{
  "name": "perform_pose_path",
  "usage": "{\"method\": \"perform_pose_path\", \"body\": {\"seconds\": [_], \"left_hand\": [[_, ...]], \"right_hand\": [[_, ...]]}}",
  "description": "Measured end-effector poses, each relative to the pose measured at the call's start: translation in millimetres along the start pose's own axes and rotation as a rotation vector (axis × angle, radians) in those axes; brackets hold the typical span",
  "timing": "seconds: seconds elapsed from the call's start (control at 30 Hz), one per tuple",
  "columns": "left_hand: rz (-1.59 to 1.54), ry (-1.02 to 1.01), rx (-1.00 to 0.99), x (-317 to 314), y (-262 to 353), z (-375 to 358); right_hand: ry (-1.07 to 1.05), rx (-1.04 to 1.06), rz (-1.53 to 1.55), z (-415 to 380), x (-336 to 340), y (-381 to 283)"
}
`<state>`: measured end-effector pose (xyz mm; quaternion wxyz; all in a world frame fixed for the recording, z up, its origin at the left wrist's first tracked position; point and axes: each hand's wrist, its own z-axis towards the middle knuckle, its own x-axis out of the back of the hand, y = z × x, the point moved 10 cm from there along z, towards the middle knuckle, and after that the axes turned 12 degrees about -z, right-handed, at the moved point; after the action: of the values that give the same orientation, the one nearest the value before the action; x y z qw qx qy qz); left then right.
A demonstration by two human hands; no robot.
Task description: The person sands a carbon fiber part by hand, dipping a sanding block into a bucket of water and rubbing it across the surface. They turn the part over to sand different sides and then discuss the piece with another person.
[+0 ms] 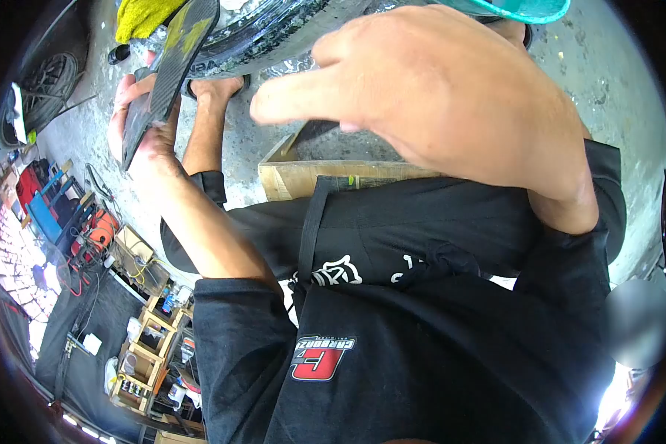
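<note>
A long, flat black strip (174, 70) with a woven, carbon-like surface and a yellowish patch stands at a slant on the left. My left hand (144, 122) is wrapped round its lower part. Large and close to the camera, my right hand (429, 96) is raised with its index finger stretched to the left and another finger apart from it. Nothing shows in its grip, though its underside is hidden. Behind both hands lies a wet, dark, curved tyre-like object (266, 33) with partly hidden lettering.
A yellow cloth (142, 21) is at the top left, a teal basin (547, 11) at the top right. A wooden box (288, 181) stands by my legs. Farther left are a wheel (48, 85), an orange machine (98, 231) and wooden shelving (149, 344).
</note>
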<state>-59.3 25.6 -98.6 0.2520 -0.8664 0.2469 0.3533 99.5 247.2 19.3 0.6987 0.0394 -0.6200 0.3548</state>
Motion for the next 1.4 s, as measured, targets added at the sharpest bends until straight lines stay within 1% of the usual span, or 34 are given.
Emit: {"method": "perform_pose_path", "body": {"seconds": [0.07,0.1,0.17,0.2,0.23,0.27,0.37,0.43,0.57,0.6,0.67,0.7,0.73,0.87,0.97,1.03,1.1,1.17,1.2,1.27,1.3,1.37,1.4], "left_hand": [[0.033,0.006,-0.064,-2,-2,-2],[0.032,0.002,-0.065,-3,-4,-1],[-0.059,-0.006,0.000,-4,-12,-1],[-0.061,-0.010,-0.003,-2,-7,1],[-0.070,-0.019,-0.093,-2,7,7],[-0.080,-0.026,-0.182,0,22,8],[-0.057,-0.020,-0.168,4,20,6],[-0.048,-0.026,-0.190,4,17,4],[-0.051,0.006,-0.253,9,10,-2],[-0.052,0.004,-0.254,11,4,-5],[-0.259,-0.091,-0.159,7,-24,-10],[-0.261,-0.094,-0.161,7,-21,-10],[-0.215,-0.067,-0.173,9,-13,-8],[-0.032,0.045,-0.223,15,10,-5],[0.033,0.033,-0.259,14,1,-9],[0.011,0.021,-0.282,16,10,-8],[-0.010,0.012,-0.302,19,20,-8],[-0.077,0.003,-0.219,18,11,-5],[-0.077,0.002,-0.219,21,9,-3],[0.109,0.023,-0.518,21,20,-7],[0.110,0.020,-0.521,21,26,-8],[-0.054,-0.062,-0.251,20,14,0],[-0.067,-0.115,-0.199,19,14,-2]], "right_hand": [[-0.012,-0.006,-0.016,0,0,3],[-0.016,-0.010,-0.022,0,1,5],[-0.030,-0.011,-0.025,2,5,5],[-0.029,-0.060,0.022,2,10,7],[-0.030,-0.108,0.069,2,13,11],[-0.033,-0.103,0.068,3,10,12],[-0.028,-0.071,0.016,2,1,19],[-0.157,-0.139,0.073,1,-14,31],[-0.087,-0.122,0.065,2,-21,33],[-0.098,-0.113,0.103,2,-27,37],[-0.108,-0.103,0.139,3,-30,36],[-0.136,-0.127,0.115,5,-30,36],[-0.165,-0.151,0.091,6,-31,37],[-0.196,-0.134,0.047,7,-33,37],[-0.179,-0.098,0.074,8,-28,34],[-0.230,-0.191,0.011,7,-37,44],[-0.208,-0.188,0.010,8,-36,45],[-0.187,-0.185,0.010,9,-34,45],[-0.184,-0.195,0.059,8,-34,46],[-0.178,-0.201,0.107,9,-31,45],[-0.153,-0.192,0.096,9,-24,42],[-0.127,-0.180,0.082,9,-22,42],[-0.163,-0.173,0.056,9,-30,46]]}}
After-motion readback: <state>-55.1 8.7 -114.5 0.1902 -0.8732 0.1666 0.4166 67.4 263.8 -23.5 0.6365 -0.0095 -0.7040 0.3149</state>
